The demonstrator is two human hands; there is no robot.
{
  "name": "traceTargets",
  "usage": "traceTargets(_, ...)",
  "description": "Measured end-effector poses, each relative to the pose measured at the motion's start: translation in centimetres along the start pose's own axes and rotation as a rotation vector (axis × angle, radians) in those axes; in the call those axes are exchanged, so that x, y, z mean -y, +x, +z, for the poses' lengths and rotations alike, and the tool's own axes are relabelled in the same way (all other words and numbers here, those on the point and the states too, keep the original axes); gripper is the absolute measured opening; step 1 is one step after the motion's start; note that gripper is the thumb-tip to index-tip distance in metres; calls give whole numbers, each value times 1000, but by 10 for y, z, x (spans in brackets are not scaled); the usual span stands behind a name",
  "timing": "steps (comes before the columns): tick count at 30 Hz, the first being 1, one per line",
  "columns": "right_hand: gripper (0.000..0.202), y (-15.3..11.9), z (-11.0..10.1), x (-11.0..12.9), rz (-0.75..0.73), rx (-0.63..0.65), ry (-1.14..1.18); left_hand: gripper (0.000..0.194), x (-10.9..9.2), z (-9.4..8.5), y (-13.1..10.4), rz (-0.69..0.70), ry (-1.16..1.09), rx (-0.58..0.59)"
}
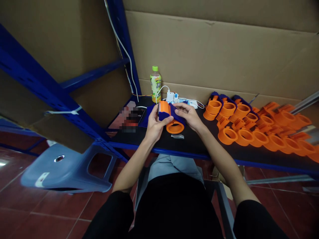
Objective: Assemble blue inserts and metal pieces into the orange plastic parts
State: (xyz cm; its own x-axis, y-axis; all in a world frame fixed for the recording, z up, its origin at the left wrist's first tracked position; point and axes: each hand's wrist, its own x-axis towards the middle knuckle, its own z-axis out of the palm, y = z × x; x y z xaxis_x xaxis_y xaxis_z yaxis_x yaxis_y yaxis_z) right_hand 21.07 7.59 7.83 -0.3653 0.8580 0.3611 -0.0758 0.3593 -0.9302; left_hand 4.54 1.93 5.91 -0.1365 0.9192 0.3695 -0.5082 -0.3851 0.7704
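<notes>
Over the front of the black table, my left hand (155,124) is closed around an orange-and-blue plastic part (164,107), thumb across its dark blue end. The part has a rounded orange top, and an open orange ring (175,127) shows just below it. From the other side, my right hand (188,115) pinches the dark blue section, fingers bent and thumb against it. Whether ring and upper piece are one body I cannot tell. A small greyish strip (177,136) lies on the table just under the ring.
Several orange ringed parts (245,136) stand in rows at the right, some with blue pieces. Behind my hands are a green-capped bottle (156,84) and white chargers with cables (170,97). A phone (139,116) lies left, beside a blue rack post (82,113). A blue stool (64,166) stands below.
</notes>
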Motion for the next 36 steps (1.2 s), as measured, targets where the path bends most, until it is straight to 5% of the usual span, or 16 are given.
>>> traceTargets(22,47,-8,-1,15,187,95,135,74,0,-5,2,109,-13,208)
traceTargets(24,43,-9,-3,17,127,98,42,74,1,-3,1,82,-13,175)
traceTargets(28,33,-25,3,22,-203,-89,-386,65,1,3,-1,57,-57,-19)
traceTargets(33,94,-68,16,19,-478,107,-982,37,1,7,0,-87,-182,-130)
traceTargets(36,101,-82,-1,25,-534,140,-1142,36,-3,8,-3,-207,-195,-75)
